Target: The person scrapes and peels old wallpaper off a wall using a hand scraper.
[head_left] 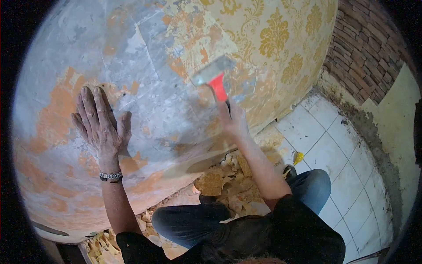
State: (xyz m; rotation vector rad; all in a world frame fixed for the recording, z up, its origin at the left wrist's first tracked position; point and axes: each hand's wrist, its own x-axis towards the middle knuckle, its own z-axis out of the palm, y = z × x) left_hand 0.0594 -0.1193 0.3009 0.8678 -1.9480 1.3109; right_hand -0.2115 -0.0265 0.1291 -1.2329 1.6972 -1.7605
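My left hand (99,121) lies flat on the patchy grey and orange wall (145,101), fingers spread and pointing up, with a chain bracelet on its wrist. My right hand (233,119) is wrapped round the handle of a wide scraper (215,77) with a red neck and a broad, slightly blurred metal blade. The blade is over a patch of pale, torn wallpaper backing. Above and to the right of the blade, yellow wallpaper (272,35) with gold damask patterns covers the wall.
Scraps of peeled paper (211,182) lie along the wall's foot, around my bent legs (189,224). White floor tiles (325,141) stretch to the right, with a small yellow object (298,157) on them. Beyond stands a wall with stone-patterned covering (365,48).
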